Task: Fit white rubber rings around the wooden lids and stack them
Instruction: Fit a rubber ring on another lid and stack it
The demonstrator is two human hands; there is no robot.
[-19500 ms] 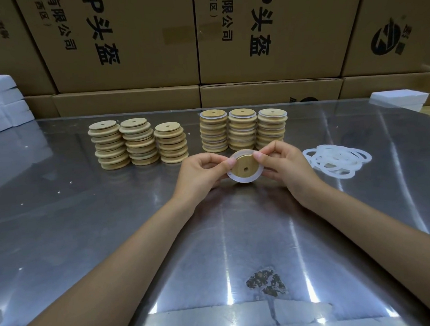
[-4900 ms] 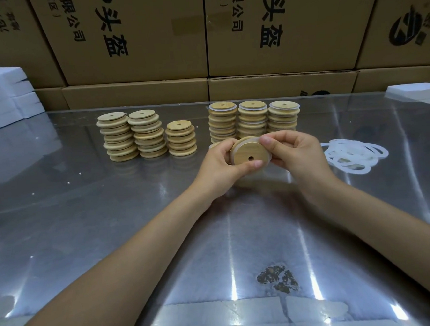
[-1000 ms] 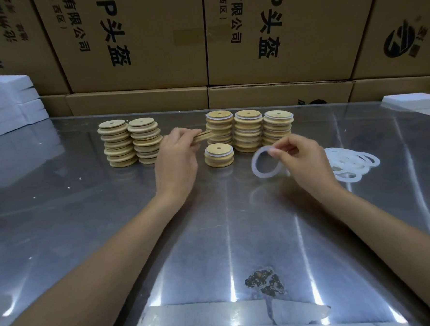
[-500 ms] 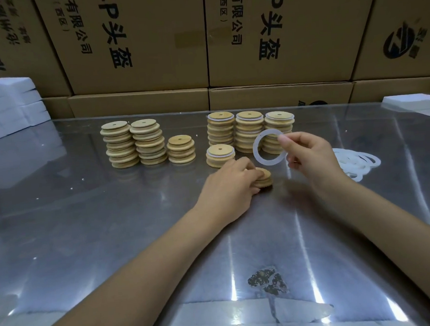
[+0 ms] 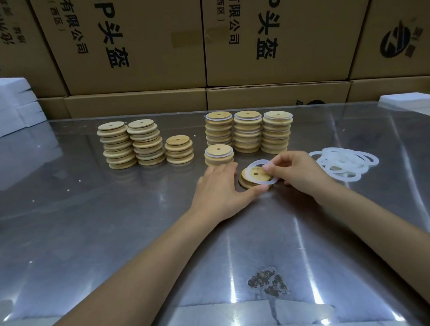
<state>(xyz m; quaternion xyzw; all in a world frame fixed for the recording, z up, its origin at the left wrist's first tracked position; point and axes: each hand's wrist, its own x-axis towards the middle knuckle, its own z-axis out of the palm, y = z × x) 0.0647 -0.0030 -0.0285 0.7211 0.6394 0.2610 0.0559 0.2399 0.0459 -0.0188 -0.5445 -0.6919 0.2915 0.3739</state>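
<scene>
A bare wooden lid (image 5: 254, 179) lies flat on the metal table (image 5: 112, 232). My left hand (image 5: 220, 190) steadies it, fingers straight beside it and thumb against its near edge. My right hand (image 5: 293, 169) pinches a white rubber ring (image 5: 259, 164) and lays it over the lid. Three stacks of bare lids (image 5: 142, 143) stand at the back left. Three tall stacks of ringed lids (image 5: 248, 131) stand at the back centre, with a short ringed stack (image 5: 218, 154) in front of them. A pile of loose rings (image 5: 344, 162) lies to the right.
Cardboard boxes (image 5: 201, 37) form a wall behind the table. White foam blocks (image 5: 4, 105) sit at the far left and a white pad (image 5: 409, 103) at the far right. A dark worn patch (image 5: 267, 281) marks the table's near part.
My left hand has set the lid down on the table and flattened beside it. My right hand has lowered the ring from the air onto the lid.
</scene>
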